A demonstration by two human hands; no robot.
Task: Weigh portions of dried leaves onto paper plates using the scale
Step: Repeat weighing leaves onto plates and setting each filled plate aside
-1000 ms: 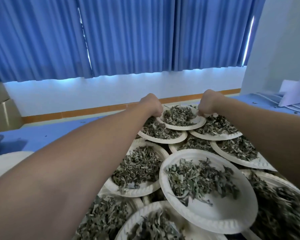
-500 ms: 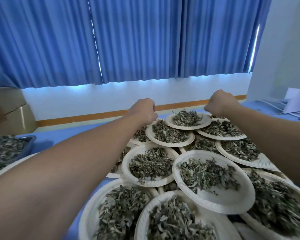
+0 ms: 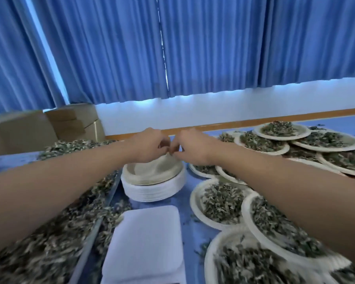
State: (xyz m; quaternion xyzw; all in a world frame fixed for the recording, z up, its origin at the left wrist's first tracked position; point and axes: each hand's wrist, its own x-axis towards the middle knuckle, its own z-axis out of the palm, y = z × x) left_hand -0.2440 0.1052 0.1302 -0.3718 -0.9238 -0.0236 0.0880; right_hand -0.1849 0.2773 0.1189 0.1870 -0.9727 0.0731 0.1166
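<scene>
Both hands reach out together over the stack of empty paper plates (image 3: 152,191), which stands at the middle of the blue table (image 3: 186,193), just beyond the white scale (image 3: 148,242). The left hand (image 3: 150,145) and right hand (image 3: 194,147) nearly touch, their curled fingertips meeting on the far rim of the top plate (image 3: 152,171) and pinching it, most likely to peel a single plate free of the nested ones below, since thin plates cling together. That plate seems tipped, its far edge raised toward the fingers and its hollow still facing up; being round, it has no long axis, and the stack beneath sits upright. The scale's flat pan lies bare between the heap of dried leaves (image 3: 49,232) in the tray (image 3: 94,228) on the left and the filled plates (image 3: 219,201) overlapping on the right, so each step falls within reach
</scene>
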